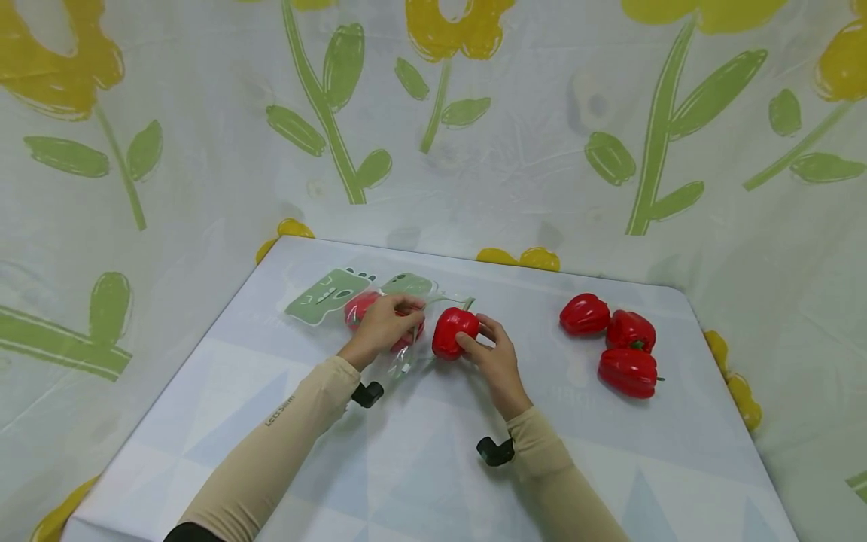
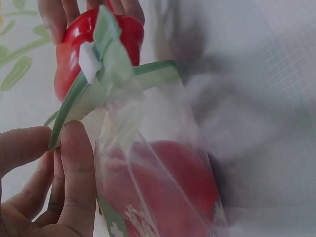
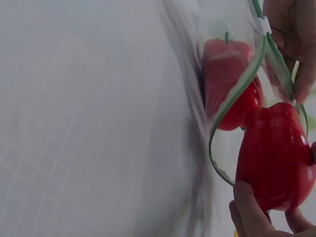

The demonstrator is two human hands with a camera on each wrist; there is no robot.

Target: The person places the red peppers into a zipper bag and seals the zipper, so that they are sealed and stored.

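My left hand point(image 1: 384, 329) pinches the green-edged mouth of a clear slider bag point(image 2: 163, 106) between thumb and fingers. Printed green cartoon shapes point(image 1: 328, 295) mark the bag, which lies toward the back left of the table. Red bell pepper point(image 3: 224, 74) shows inside through the film. A white slider point(image 3: 264, 24) sits on the green edge, and the mouth gapes. My right hand point(image 1: 500, 367) grips another red bell pepper point(image 1: 452, 333) right at that mouth, thumb on the near side and fingers on the far side. In the left wrist view the bag's edge partly covers this pepper.
Three more red bell peppers lie grouped at the right of the table: one at the back point(image 1: 585, 314), one in the middle point(image 1: 630, 330) and one in front point(image 1: 628, 373). A flower-printed curtain point(image 1: 515, 173) hangs behind the pale, triangle-patterned table point(image 1: 420, 467).
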